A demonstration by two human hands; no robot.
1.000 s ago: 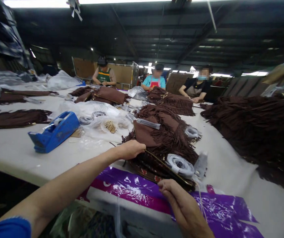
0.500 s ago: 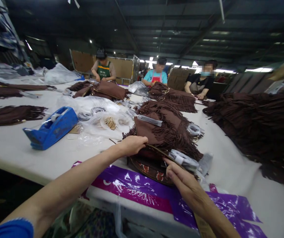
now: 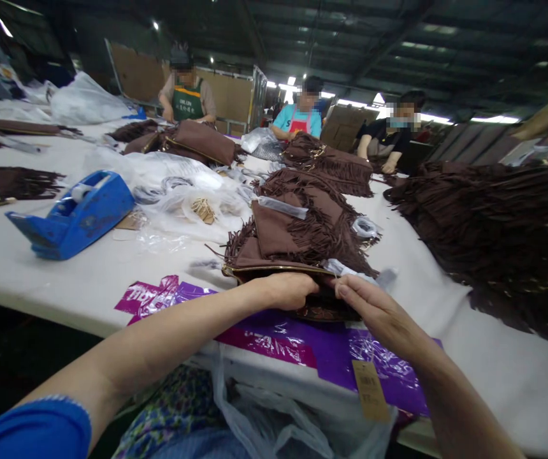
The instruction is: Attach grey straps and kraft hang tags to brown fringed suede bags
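A brown fringed bag (image 3: 243, 260) lies at the table's front edge with its gold zip running along the top and its mouth partly open. My left hand (image 3: 293, 291) is closed at the mouth, its fingertips partly hidden inside the opening. Thumb and fingers of my right hand (image 3: 374, 306) pinch the bag's edge near the right end of the zip. Both hands almost meet there. A tan paper hang tag (image 3: 371, 390) with print dangles below my right hand. The dark inside of the bag is mostly in shadow.
Purple plastic film (image 3: 336, 357) covers the table edge. To the left stands a blue tape dispenser (image 3: 80, 213); clear plastic bags (image 3: 159, 229) lie beside it. A large pile of brown fringed bags (image 3: 494, 229) is at right. Several people work across the table.
My left hand has moved right, from the bag's left top edge to the opening beside my right hand. The zip edge now lies flatter, and the hang tag has come into clearer view.
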